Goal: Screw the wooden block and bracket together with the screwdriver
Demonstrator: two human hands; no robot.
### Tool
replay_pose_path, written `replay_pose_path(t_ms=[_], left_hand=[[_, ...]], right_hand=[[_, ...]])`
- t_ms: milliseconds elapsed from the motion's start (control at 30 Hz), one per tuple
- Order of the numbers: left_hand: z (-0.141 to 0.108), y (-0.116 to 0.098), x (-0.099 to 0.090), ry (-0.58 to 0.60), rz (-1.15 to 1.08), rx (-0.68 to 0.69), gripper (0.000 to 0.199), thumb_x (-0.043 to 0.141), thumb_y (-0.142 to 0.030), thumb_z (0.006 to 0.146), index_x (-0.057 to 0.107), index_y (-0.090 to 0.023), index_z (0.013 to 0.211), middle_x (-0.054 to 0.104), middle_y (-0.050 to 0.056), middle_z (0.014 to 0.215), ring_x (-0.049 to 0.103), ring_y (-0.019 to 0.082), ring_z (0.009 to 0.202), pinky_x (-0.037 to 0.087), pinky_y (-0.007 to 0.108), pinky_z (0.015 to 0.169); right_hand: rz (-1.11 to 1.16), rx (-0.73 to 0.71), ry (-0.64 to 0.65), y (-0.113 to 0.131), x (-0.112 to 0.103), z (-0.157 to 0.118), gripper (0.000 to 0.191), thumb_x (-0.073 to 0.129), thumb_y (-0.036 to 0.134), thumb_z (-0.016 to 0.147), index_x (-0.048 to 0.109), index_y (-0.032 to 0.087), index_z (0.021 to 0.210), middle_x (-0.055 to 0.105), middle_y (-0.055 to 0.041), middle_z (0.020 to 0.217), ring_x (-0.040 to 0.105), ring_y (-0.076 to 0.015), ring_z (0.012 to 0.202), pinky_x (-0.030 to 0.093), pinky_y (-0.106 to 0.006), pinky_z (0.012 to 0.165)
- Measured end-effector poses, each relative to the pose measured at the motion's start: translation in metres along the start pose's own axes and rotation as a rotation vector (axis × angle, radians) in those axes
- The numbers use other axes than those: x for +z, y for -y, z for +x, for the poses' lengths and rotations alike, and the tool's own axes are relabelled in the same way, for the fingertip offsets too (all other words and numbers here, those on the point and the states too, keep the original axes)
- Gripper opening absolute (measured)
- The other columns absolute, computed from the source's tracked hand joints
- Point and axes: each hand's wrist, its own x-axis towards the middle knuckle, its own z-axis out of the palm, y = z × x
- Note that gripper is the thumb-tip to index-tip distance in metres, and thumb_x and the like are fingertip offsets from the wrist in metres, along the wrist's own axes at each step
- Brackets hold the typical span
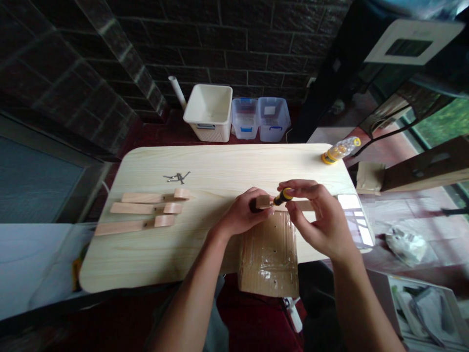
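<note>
My left hand [246, 210] is closed around the curved end of a wooden piece [263, 201], steadying it over a flattened cardboard piece [269, 249]. In my right hand [318, 212] is a short yellow-and-black screwdriver [283, 196], gripped by its handle between thumb and fingers. Its tip points down and left at the wooden piece, close to my left fingers; a small metal bit or screw shows there, too small to tell which. The flat strip of the wooden piece runs to the right, behind my right thumb.
Several screws [179, 177] lie at the table's left [220, 164], above three similar wooden pieces [141, 209]. A clear bottle-shaped case with yellow ends [340, 150] stands at the back right corner, a phone [354, 220] at the right edge. Bins [208, 105] stand behind the table.
</note>
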Motion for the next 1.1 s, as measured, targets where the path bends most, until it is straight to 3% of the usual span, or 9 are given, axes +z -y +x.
replay_pose_path(t_ms=[333, 567, 867, 1100], left_hand=[[0.0015, 0.0004, -0.0008, 0.012, 0.008, -0.013, 0.020, 0.073, -0.041, 0.093, 0.069, -0.022, 0.100, 0.073, 0.009, 0.114, 0.069, 0.026, 0.109, 0.055, 0.043, 0.099], [0.0003, 0.0009, -0.0004, 0.008, 0.011, -0.013, 0.019, 0.073, -0.038, 0.093, 0.070, -0.022, 0.103, 0.073, 0.009, 0.116, 0.070, 0.026, 0.110, 0.055, 0.043, 0.099], [0.0018, -0.0008, -0.0011, 0.013, 0.010, -0.003, 0.020, 0.073, -0.039, 0.092, 0.070, -0.021, 0.100, 0.074, 0.009, 0.113, 0.069, 0.026, 0.109, 0.055, 0.043, 0.098], [0.0019, -0.0014, -0.0013, 0.025, 0.008, -0.003, 0.018, 0.073, -0.037, 0.092, 0.070, -0.022, 0.100, 0.073, 0.009, 0.115, 0.069, 0.026, 0.108, 0.055, 0.044, 0.099]], right_hand=[[-0.062, -0.046, -0.037, -0.0040, 0.0011, 0.0042, 0.022, 0.070, 0.014, 0.099, 0.063, 0.028, 0.115, 0.071, -0.0068, 0.117, 0.074, -0.0222, 0.108, 0.064, -0.044, 0.093], [0.073, 0.031, -0.011, -0.0030, 0.0016, -0.0015, 0.021, 0.065, 0.015, 0.101, 0.063, 0.028, 0.117, 0.073, -0.0098, 0.129, 0.074, -0.0265, 0.122, 0.065, -0.050, 0.101], [-0.014, -0.010, -0.015, -0.0027, -0.0001, 0.0015, 0.022, 0.069, 0.014, 0.100, 0.064, 0.028, 0.116, 0.073, -0.0060, 0.119, 0.074, -0.0222, 0.112, 0.064, -0.045, 0.097], [0.037, 0.012, 0.005, -0.0006, -0.0005, -0.0021, 0.024, 0.067, 0.014, 0.100, 0.064, 0.028, 0.120, 0.074, -0.0086, 0.131, 0.073, -0.0259, 0.125, 0.064, -0.049, 0.102]])
